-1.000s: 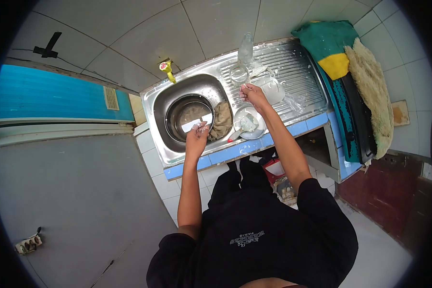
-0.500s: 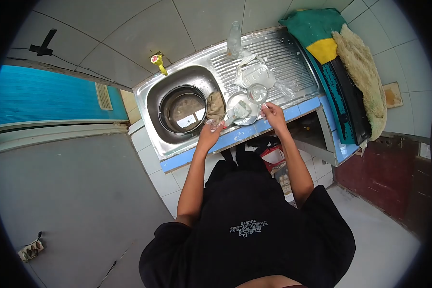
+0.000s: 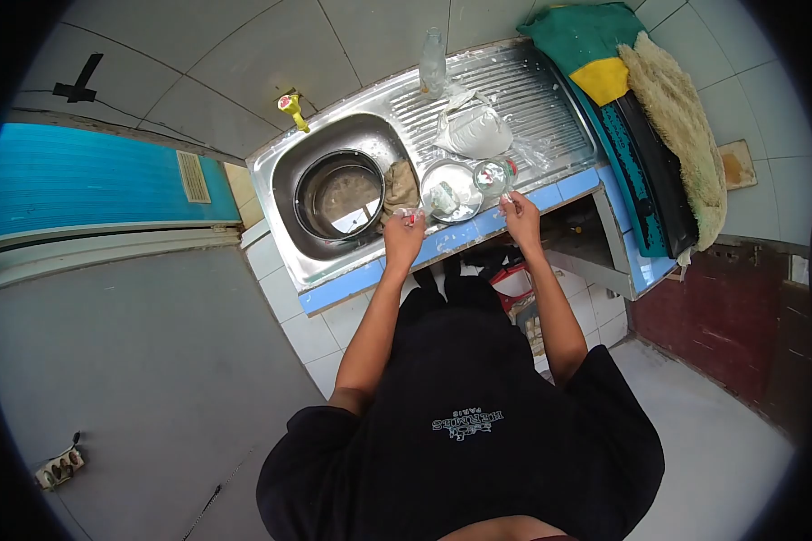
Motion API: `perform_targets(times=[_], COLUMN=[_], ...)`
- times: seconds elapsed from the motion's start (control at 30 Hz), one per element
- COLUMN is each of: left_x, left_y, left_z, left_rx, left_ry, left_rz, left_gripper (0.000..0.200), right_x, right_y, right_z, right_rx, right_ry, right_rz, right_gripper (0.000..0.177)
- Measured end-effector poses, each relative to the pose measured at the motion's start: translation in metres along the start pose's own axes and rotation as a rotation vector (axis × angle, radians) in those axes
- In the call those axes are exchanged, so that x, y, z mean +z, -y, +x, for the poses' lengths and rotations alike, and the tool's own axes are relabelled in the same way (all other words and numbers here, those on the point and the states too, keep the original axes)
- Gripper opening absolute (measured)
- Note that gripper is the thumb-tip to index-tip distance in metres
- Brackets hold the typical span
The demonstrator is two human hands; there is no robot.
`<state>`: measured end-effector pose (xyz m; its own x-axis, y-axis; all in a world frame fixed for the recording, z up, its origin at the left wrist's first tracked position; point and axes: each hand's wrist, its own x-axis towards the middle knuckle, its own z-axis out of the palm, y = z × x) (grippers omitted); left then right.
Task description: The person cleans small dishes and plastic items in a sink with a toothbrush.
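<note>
My left hand is closed at the sink's right front edge, with a bit of red showing at the fingers. It appears to hold a small tool with a whitish, smeared blade, which reaches over a round metal plate. My right hand is closed in a pinch by the counter's front edge, at the near rim of a round clear container with something red visible through or beside it. Behind these sits a plastic bag of white material. White smears mark my fingertips.
A dark round basin with water stands in the steel sink. A brown cloth hangs beside it, under a yellow tap. A glass bottle stands at the back. Green and cream cloths lie at the right.
My right hand and the clear container have moved slightly right, away from the tool and plate. Red now shows at the container. My left hand has shifted slightly; the view has also shifted.
</note>
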<state>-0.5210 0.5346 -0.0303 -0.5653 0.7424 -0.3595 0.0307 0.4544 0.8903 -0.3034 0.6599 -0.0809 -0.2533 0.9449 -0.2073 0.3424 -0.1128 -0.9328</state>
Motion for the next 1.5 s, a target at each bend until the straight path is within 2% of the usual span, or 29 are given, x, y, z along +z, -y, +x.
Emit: perform_targets(times=[0.13, 0.33, 0.43, 0.5, 0.63, 0.77, 0.93, 1.07, 1.17, 1.23, 1.37, 1.47, 1.5], left_x=[-0.004, -0.004, -0.004, -0.003, -0.007, -0.007, -0.009, -0.009, -0.010, -0.009, -0.011, -0.011, -0.011], left_y=[0.001, 0.017, 0.016, 0.011, 0.014, 0.011, 0.012, 0.019, 0.014, 0.013, 0.017, 0.020, 0.021], left_z=[0.002, 0.005, 0.002, -0.003, -0.002, -0.005, -0.005, -0.004, -0.005, -0.006, -0.006, -0.005, -0.005], left_rx=[0.044, 0.038, 0.052, 0.036, 0.045, 0.003, 0.000, -0.012, -0.022, -0.029, -0.028, -0.015, -0.006], left_ry=[-0.023, -0.005, 0.002, -0.044, 0.002, 0.001, 0.002, -0.002, -0.003, -0.005, 0.005, 0.007, 0.008], left_rz=[-0.006, 0.007, 0.044, -0.057, -0.006, -0.025, -0.021, -0.014, -0.007, -0.012, -0.012, -0.002, 0.002], left_gripper=[0.029, 0.030, 0.029, 0.022, 0.028, 0.027, 0.028, 0.029, 0.030, 0.030, 0.031, 0.032, 0.032], right_x=[0.001, 0.003, 0.003, 0.004, 0.007, 0.008, 0.007, 0.007, 0.006, 0.009, 0.010, 0.012, 0.011], right_y=[0.002, 0.012, 0.018, 0.015, 0.003, 0.003, 0.007, 0.009, 0.013, 0.006, 0.002, -0.007, -0.001], right_z=[-0.002, -0.007, -0.009, -0.008, -0.002, 0.000, 0.004, 0.004, 0.002, 0.003, 0.004, 0.007, 0.007], right_rx=[-0.068, -0.112, -0.132, -0.155, -0.207, -0.143, -0.044, -0.053, -0.087, -0.270, -0.275, -0.185, -0.091], right_ry=[-0.047, -0.084, -0.101, -0.113, -0.129, -0.087, -0.010, -0.024, -0.010, -0.103, -0.080, -0.046, 0.008], right_rz=[-0.092, -0.204, -0.166, -0.185, -0.187, -0.172, 0.028, -0.026, -0.198, -0.268, -0.328, -0.168, -0.064], right_gripper=[0.021, 0.021, 0.021, 0.021, 0.021, 0.022, 0.022, 0.021, 0.015, 0.015, 0.017, 0.018, 0.020])
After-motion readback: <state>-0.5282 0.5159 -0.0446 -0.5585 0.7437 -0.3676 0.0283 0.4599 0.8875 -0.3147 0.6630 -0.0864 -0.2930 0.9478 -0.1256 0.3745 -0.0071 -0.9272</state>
